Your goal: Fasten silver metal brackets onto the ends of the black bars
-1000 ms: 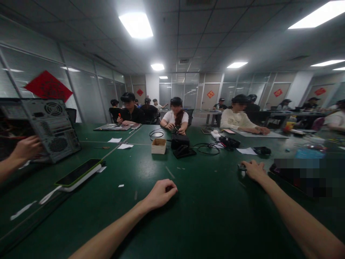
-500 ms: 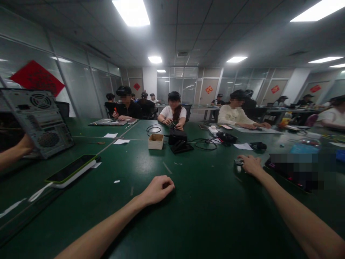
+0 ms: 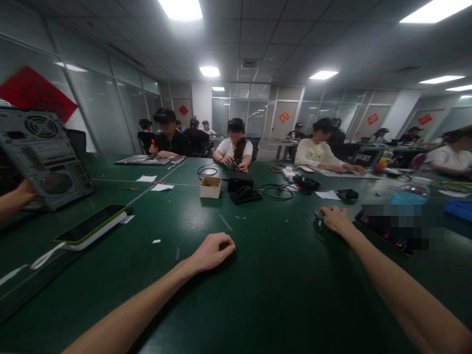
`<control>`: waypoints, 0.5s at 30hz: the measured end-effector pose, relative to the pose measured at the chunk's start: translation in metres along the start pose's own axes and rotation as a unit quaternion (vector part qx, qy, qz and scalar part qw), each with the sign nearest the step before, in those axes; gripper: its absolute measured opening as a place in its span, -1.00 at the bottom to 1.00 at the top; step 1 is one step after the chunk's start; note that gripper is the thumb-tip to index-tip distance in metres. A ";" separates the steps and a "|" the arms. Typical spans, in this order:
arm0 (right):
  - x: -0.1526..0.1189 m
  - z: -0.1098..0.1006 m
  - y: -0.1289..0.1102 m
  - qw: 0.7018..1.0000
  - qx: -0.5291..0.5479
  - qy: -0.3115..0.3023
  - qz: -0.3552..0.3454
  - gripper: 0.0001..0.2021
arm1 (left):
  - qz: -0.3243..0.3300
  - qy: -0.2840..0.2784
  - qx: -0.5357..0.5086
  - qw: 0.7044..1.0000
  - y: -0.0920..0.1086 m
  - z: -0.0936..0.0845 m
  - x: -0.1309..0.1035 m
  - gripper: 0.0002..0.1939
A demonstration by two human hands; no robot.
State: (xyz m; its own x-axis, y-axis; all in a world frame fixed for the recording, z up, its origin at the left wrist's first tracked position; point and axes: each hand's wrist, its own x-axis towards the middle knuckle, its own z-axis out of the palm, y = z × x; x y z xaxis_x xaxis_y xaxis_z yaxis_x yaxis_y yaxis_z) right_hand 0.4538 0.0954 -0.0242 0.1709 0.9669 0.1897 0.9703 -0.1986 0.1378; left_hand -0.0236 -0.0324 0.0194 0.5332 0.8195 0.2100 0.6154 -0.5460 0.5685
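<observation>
My left hand (image 3: 213,250) rests on the green table (image 3: 258,295) with its fingers curled into a loose fist; nothing shows in the gap by the thumb. Farther off to the right, my right hand (image 3: 336,219) reaches out over the tabletop. Its fingers close on a small silver-grey object (image 3: 319,216), mostly covered by them and too small to name. Right of this hand lies a dark item (image 3: 383,231), partly blurred out, close to the forearm.
A small open cardboard box (image 3: 210,188) and a black device (image 3: 241,186) stand mid-table. On the left are a phone-like slab (image 3: 94,222) with a cable and a computer case (image 3: 47,162) touched by another person's hand (image 3: 18,199). People sit opposite.
The whole view has shifted slightly, with things appearing a little higher and farther left. My left hand keeps its pose; my right fingers cover more of the small object.
</observation>
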 end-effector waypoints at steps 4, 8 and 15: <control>-0.005 -0.007 -0.005 1.000 0.000 -0.005 0.005 -0.67 | 0.001 -0.005 -0.006 1.000 -0.002 0.000 0.000 -0.79; -0.007 -0.011 -0.006 1.000 0.007 -0.015 0.013 -0.70 | 0.000 -0.008 -0.006 1.000 -0.002 -0.001 0.001 -0.78; -0.008 -0.008 -0.003 1.000 0.020 -0.014 0.011 -0.69 | -0.004 -0.021 -0.007 1.000 0.001 -0.002 0.000 -0.77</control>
State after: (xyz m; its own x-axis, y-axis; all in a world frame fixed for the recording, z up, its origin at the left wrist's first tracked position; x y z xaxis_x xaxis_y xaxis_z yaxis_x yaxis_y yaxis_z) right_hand 0.4486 0.0872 -0.0180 0.1957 0.9666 0.1657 0.9724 -0.2132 0.0947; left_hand -0.0243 -0.0324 0.0212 0.5520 0.8157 0.1727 0.6115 -0.5368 0.5813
